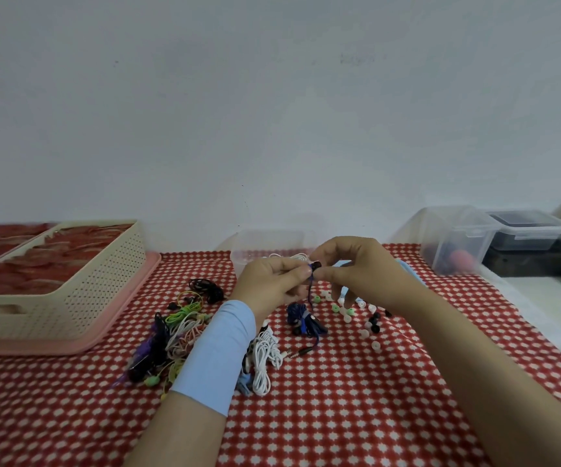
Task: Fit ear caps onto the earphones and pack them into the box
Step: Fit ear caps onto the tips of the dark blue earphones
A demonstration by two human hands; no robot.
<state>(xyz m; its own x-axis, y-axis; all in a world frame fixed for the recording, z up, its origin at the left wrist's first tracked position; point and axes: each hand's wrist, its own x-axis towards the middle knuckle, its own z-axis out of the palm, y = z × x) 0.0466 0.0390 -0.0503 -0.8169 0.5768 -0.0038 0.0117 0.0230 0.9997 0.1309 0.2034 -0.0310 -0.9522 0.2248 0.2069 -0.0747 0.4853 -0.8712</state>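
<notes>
My left hand [272,281] pinches the bud of a dark blue earphone [310,284], whose cord hangs down to a blue bundle [302,320] on the cloth. My right hand [356,267] pinches a black ear cap [316,264] at the top of that bud. Loose ear caps [356,315] in white, green and black lie scattered under my right hand. A clear plastic box [269,247] with white earphones inside stands just behind my hands. A heap of coloured earphones [178,335] and a white earphone coil [265,355] lie by my left wrist.
A cream perforated basket [70,291] on a pink tray [110,328] fills the left. Clear lidded containers [454,241] and a dark box [528,237] stand at the back right. The red-and-white patterned cloth [339,416] covers the table; a wall rises behind.
</notes>
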